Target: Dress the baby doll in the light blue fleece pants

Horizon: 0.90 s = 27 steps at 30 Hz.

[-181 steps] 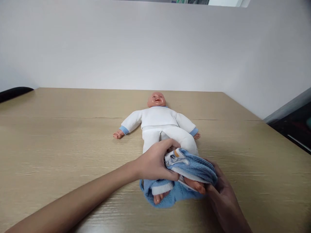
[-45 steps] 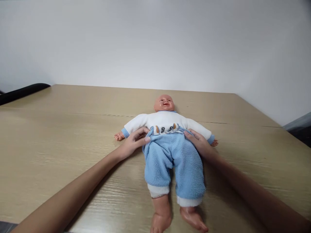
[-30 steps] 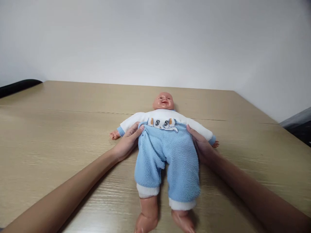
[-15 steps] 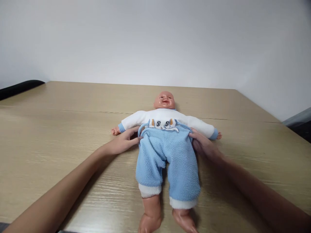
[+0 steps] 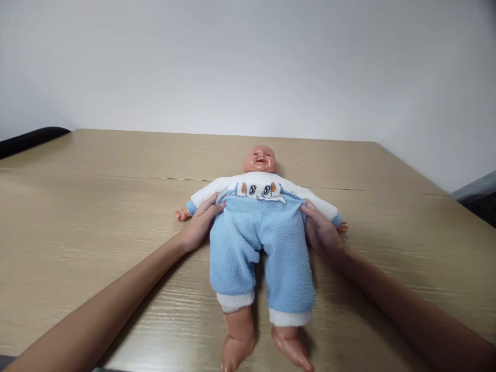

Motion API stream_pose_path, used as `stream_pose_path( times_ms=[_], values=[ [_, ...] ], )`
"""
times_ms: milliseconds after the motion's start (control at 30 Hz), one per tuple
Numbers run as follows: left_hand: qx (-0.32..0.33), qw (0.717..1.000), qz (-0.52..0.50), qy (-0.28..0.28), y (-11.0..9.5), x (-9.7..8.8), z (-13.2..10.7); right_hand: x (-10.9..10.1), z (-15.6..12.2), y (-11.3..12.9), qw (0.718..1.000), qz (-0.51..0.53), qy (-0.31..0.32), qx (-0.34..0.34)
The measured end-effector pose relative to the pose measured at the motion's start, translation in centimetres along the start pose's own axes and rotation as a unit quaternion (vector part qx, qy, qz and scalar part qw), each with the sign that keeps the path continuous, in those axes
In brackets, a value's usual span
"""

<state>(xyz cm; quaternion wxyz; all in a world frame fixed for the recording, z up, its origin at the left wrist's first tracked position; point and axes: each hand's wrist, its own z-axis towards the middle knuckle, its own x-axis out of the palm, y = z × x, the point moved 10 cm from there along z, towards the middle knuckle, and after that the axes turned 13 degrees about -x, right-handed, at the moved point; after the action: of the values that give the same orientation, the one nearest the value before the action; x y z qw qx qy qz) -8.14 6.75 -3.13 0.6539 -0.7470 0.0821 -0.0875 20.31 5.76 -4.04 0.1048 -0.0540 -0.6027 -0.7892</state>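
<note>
A baby doll (image 5: 260, 160) lies on its back on the wooden table, its feet pointing toward me and its arms spread. It wears a white top (image 5: 209, 190) with blue cuffs and fleecy light blue pants (image 5: 263, 232) with white hems. An embroidered animal face with two eyes sits at the front of the waist. My left hand (image 5: 201, 222) pinches the waistband on the left side, thumb on top. On the opposite side my right hand (image 5: 321, 227) grips the waistband too. Fingers of both hands are partly hidden under the cloth.
The light wooden table (image 5: 116, 222) has a seam running across it behind the doll's shoulders. A pale wall (image 5: 248, 67) rises at the back. A black curved object (image 5: 34, 139) stands beyond the left edge, and something dark and grey (image 5: 478, 201) beyond the right.
Both hands have drawn the waistband slightly up toward the doll's chest, and it looks stretched wider. My left hand now has a firmer hold. The doll has shifted slightly left.
</note>
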Motion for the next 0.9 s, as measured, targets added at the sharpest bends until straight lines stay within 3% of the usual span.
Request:
stream_pose_path(
  times_ms=[133, 267, 367, 467, 633, 700, 767, 900],
  values=[
    [0.041, 0.998, 0.039, 0.018, -1.8, 0.6, -0.6, -0.6, -0.3, 1.6, 0.994, -0.098, -0.002, -0.042],
    [0.071, 0.997, -0.025, -0.03, -2.7, 0.7, -0.3, 0.2, 0.1, 3.8, 0.973, -0.194, 0.027, -0.119],
    [0.033, 0.997, -0.057, -0.032, -1.6, 1.0, 0.7, 0.0, 0.8, 2.6, 0.984, -0.157, 0.027, -0.083],
    [-0.013, 1.0, 0.014, -0.008, -0.4, 0.8, 1.2, -0.9, 0.9, 0.9, 0.987, -0.154, 0.034, -0.04],
    [-0.004, 0.983, 0.184, 0.024, -0.5, -0.8, 0.3, -1.9, 0.1, 1.3, 0.942, -0.311, 0.086, -0.094],
    [-0.003, 0.979, 0.202, 0.033, -0.6, -1.1, -0.2, -1.9, -0.3, 1.1, 0.952, -0.287, 0.08, -0.077],
    [-0.016, 0.98, 0.196, 0.032, -0.5, -0.8, -0.4, -1.6, -0.6, 0.3, 0.982, -0.182, 0.049, -0.028],
    [-0.027, 0.991, 0.124, -0.049, -0.5, -0.1, -0.6, 0.2, -1.1, -0.4, 0.998, 0.029, -0.032, 0.036]
  ],
)
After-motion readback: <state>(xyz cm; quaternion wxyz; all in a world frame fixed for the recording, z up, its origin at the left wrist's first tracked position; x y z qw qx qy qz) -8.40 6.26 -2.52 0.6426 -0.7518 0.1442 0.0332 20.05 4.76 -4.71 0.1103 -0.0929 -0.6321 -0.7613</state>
